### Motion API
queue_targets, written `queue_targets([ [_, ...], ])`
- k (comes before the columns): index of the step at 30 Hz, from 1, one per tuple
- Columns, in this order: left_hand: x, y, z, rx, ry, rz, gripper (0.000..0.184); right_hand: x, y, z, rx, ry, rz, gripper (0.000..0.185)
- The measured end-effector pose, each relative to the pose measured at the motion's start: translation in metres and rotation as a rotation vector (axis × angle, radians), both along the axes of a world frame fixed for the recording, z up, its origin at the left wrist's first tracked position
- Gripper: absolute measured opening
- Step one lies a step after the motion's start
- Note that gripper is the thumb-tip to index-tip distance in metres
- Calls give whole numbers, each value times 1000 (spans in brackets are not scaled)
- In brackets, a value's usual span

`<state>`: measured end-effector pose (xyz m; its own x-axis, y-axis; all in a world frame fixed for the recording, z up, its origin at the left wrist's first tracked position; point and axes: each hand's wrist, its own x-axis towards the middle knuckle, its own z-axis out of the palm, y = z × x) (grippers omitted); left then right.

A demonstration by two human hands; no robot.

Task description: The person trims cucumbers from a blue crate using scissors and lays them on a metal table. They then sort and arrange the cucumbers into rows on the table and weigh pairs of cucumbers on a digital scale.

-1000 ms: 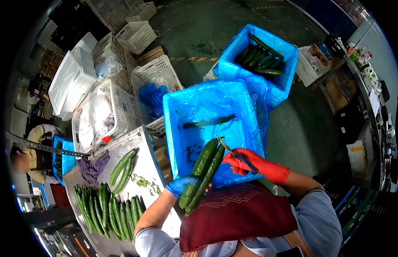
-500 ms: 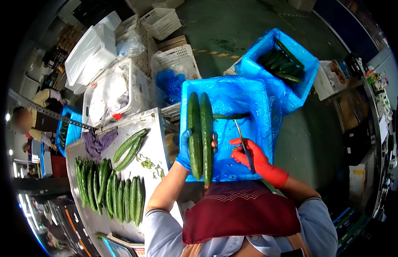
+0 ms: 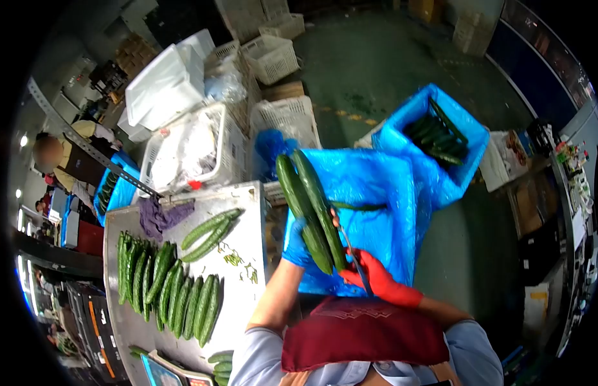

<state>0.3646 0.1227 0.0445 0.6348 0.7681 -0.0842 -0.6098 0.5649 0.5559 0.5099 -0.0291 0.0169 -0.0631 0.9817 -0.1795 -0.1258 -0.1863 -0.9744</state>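
Two long cucumbers (image 3: 304, 212) lie side by side in my left hand (image 3: 298, 243), which wears a blue glove and is wrapped round them. Bare fingertips show at their right side. My right hand (image 3: 375, 278), in a red glove, is closed on scissors (image 3: 360, 270), close to the lower ends of the cucumbers. Below both hands is a crate lined with blue plastic (image 3: 402, 225), with one cucumber (image 3: 358, 206) inside. On the metal table (image 3: 247, 206) at the left lie a row of cucumbers (image 3: 177, 293), two separate cucumbers (image 3: 212, 235) and small green scraps (image 3: 238, 258).
Another blue-lined crate (image 3: 469, 145) with cucumbers stands beyond at the right. White baskets (image 3: 231, 154) with plastic bags and a purple cloth (image 3: 161, 217) are at the left. A person (image 3: 80, 154) is at the far left, near a blue-lined crate (image 3: 122, 186).
The cucumbers were turned from slanting right to upright, and now lean left. The scissors moved from their upper ends to near their lower ends. The camera view has shifted.
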Motion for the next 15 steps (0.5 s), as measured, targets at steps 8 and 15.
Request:
queue_targets([
  [8, 4, -15, -4, 572, 575, 135, 81, 28, 21, -8, 224, 444, -298, 50],
  [15, 45, -35, -9, 496, 486, 268, 85, 17, 39, 23, 564, -420, -300, 74],
])
